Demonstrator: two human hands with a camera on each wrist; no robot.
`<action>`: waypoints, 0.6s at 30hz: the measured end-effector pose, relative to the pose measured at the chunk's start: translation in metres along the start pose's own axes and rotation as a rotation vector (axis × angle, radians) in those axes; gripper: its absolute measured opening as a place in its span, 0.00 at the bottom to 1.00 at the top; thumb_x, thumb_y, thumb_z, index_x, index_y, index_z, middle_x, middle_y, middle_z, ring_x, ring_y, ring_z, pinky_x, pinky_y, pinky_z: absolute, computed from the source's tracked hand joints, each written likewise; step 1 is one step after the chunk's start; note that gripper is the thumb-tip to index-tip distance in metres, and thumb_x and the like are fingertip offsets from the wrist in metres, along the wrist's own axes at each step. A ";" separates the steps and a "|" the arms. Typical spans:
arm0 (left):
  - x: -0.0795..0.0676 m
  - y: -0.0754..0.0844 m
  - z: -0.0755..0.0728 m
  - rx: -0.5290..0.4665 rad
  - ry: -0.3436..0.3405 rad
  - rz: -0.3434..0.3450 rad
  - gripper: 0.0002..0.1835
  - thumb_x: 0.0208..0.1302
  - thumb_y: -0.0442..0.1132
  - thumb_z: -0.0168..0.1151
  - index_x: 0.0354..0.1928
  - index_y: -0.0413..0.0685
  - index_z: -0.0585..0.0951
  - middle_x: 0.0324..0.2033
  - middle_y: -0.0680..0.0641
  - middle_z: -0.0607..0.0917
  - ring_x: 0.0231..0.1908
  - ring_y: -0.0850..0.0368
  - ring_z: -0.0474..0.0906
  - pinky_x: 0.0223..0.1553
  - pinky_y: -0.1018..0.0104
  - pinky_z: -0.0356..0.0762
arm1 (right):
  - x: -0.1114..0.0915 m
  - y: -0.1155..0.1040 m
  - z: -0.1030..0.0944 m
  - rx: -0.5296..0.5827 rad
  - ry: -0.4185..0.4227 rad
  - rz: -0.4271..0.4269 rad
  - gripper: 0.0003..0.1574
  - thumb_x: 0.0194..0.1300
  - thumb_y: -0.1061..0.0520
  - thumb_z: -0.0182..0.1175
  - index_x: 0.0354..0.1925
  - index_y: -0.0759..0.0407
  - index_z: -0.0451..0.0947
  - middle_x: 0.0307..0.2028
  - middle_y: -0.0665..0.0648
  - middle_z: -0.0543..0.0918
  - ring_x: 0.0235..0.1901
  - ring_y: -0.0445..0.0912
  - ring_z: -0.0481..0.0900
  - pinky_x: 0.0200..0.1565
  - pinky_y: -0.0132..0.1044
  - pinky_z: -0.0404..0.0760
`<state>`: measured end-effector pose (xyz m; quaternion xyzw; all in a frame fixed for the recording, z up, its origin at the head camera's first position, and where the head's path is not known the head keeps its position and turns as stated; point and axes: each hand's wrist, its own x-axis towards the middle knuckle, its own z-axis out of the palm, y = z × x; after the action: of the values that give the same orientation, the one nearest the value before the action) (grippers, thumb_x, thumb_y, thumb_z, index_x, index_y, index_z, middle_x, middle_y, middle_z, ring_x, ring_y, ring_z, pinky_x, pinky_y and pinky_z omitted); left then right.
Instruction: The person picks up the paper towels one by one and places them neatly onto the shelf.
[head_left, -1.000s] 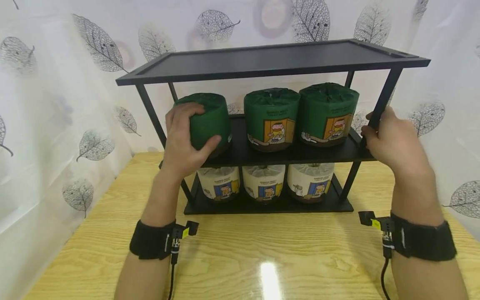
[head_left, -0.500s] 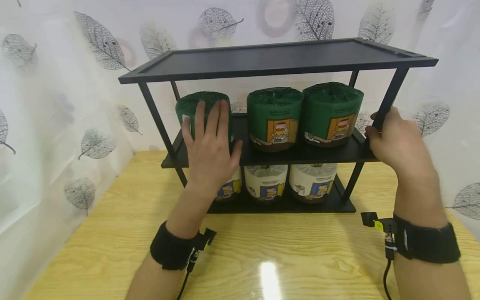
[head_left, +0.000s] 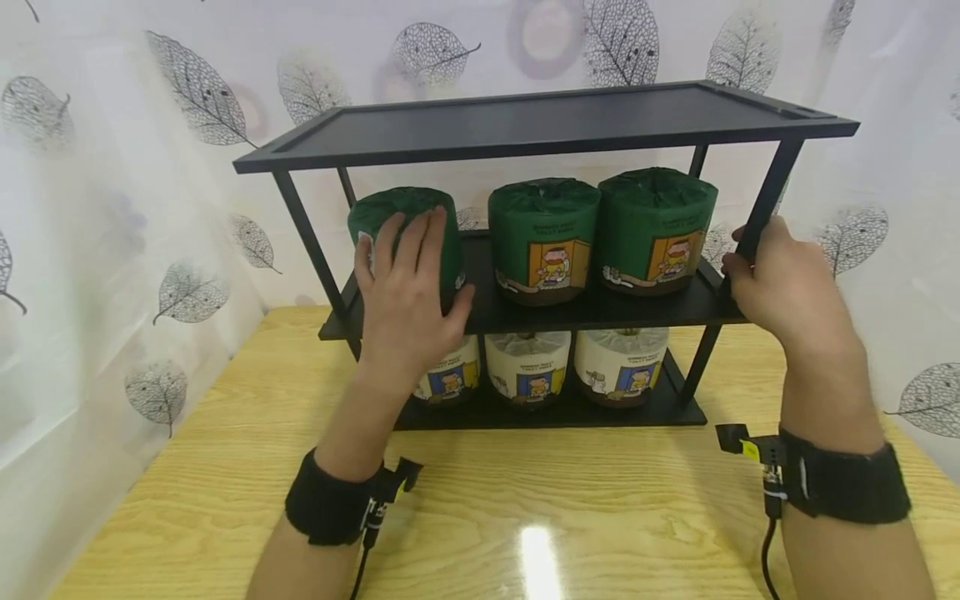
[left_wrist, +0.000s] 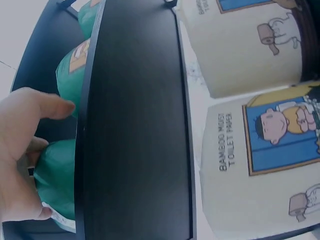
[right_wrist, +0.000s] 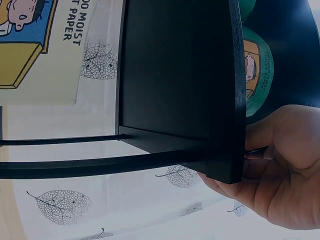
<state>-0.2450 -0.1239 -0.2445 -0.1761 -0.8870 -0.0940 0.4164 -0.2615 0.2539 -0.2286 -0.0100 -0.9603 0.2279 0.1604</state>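
A black three-tier shelf rack [head_left: 540, 129] stands on the table. On its middle tier sit three green-wrapped toilet paper rolls: the left roll [head_left: 401, 200], the middle roll [head_left: 517, 242] and the right roll [head_left: 633, 212]. A gap separates the left one from the other two. My left hand [head_left: 405, 308] lies over the front of the left roll, fingers extended and touching it. In the left wrist view, the thumb [left_wrist: 55, 106] is apart from that roll. My right hand [head_left: 791, 287] grips the rack's front right post [head_left: 776, 179] near the middle tier.
Cream-wrapped toilet paper rolls [head_left: 528, 362] fill the bottom tier, the leftmost partly hidden by my left arm. The wooden table [head_left: 615, 500] extends in front. A leaf-patterned curtain [head_left: 180, 225] hangs behind and beside the rack.
My left hand has shifted from the left side of the left green roll to its front, its fingers straightening. The right hand keeps holding the post. The rolls look unmoved.
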 end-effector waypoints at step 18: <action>0.005 -0.038 0.005 -0.286 0.167 0.156 0.37 0.60 0.55 0.64 0.68 0.43 0.73 0.59 0.38 0.76 0.62 0.39 0.68 0.70 0.42 0.57 | -0.001 0.000 0.001 0.008 0.008 -0.009 0.28 0.75 0.57 0.44 0.63 0.78 0.61 0.48 0.85 0.75 0.45 0.78 0.75 0.41 0.67 0.74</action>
<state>-0.2663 -0.1562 -0.2440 -0.2933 -0.8107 -0.2007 0.4653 -0.2610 0.2535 -0.2292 -0.0060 -0.9588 0.2308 0.1655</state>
